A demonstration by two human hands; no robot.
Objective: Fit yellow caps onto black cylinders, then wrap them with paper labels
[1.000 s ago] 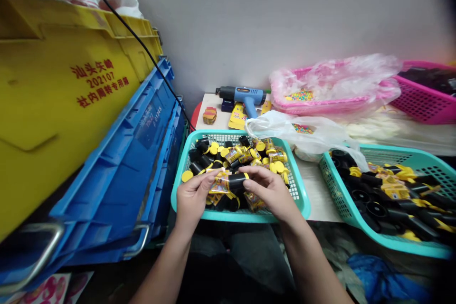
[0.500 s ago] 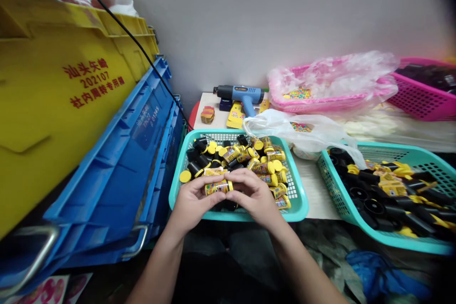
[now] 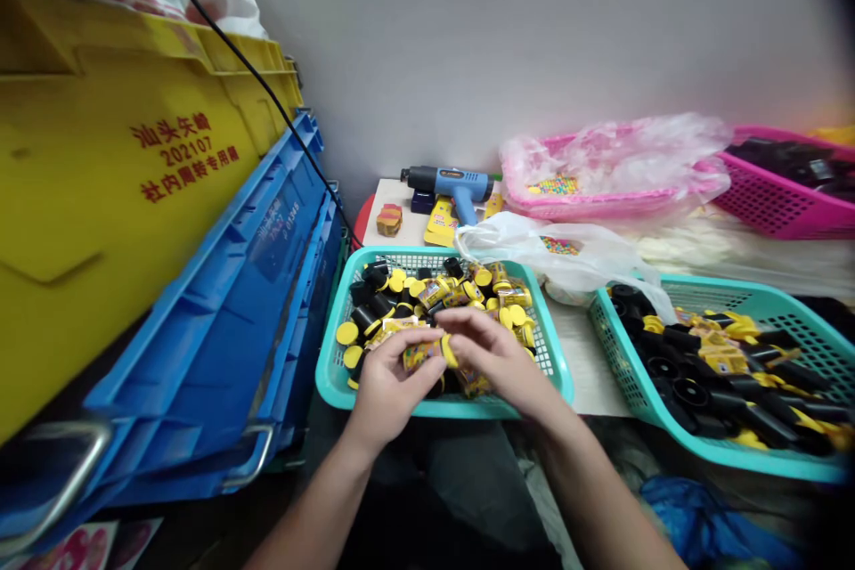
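A small canister (image 3: 422, 354) with a colourful printed wrap and a yellow cap lies sideways between the thumb and fingers of my left hand (image 3: 394, 383). My right hand (image 3: 491, 352) is at the cap end, its fingers loosely spread; whether a fingertip touches the cap is unclear. Both hands are over the front of a turquoise basket (image 3: 561, 374). In it lie several similar wrapped canisters (image 3: 434, 292) on the middle and right, and black tubes with yellow caps (image 3: 366, 319) on the left.
A second turquoise basket (image 3: 621, 383) with black and yellow parts stands at right. Behind are a blue heat gun (image 3: 460, 183), a plastic bag (image 3: 588, 254) with coloured beads and pink baskets (image 3: 794, 200). Stacked blue crates (image 3: 200, 329) and a yellow crate (image 3: 86, 160) flank the left.
The canister has moved slightly right and tilted in my left hand. My right hand has shifted right and loosened from its close hold at the cap end.
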